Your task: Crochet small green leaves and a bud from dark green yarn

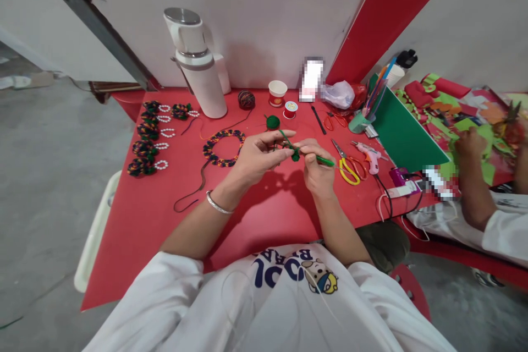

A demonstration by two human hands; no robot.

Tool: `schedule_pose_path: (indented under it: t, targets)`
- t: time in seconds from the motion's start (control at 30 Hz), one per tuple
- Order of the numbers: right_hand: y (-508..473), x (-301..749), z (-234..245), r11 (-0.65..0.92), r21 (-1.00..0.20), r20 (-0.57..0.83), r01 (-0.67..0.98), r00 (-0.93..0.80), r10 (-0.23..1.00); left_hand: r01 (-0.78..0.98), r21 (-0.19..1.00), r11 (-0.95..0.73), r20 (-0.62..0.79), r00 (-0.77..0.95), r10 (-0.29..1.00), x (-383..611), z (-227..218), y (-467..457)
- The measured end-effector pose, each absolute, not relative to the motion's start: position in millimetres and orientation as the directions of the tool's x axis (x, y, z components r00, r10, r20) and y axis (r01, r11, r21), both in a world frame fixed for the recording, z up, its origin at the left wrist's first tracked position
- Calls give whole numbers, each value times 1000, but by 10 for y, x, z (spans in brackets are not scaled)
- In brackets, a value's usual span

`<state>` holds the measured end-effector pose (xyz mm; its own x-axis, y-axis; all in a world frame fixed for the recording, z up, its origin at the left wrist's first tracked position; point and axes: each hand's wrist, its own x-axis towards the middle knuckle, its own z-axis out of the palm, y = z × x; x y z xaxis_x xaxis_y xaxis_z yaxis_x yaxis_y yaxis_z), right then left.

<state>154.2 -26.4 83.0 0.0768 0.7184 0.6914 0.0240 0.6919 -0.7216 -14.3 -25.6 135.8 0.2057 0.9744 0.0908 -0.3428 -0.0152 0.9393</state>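
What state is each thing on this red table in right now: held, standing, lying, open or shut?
left hand: pinching the green crochet piece
right hand: gripping the crochet hook
flask: upright, lid on
paper cup: upright
yellow scissors: lying flat, blades closed
glue gun: lying on its side

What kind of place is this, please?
Probably a handicraft workshop: a red table carries dark crocheted rosettes with pearl loops, yellow-handled scissors and a pink hot glue gun; the left hand pinches green yarn, the right hand a green crochet hook.
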Motion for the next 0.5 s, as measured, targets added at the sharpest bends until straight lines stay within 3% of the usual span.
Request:
schedule_pose_path:
  t: [0.27, 0.5]
  targets:
    - [-329, 1584, 924, 706, -681, 728, 194, 74, 681, -345, 934, -92, 135, 101, 986, -129, 1313, -236]
    - [-435, 1491, 992, 716, -389, 873, 579, -18, 488, -361, 922, -141, 150, -3, 989, 11, 1288, -325]
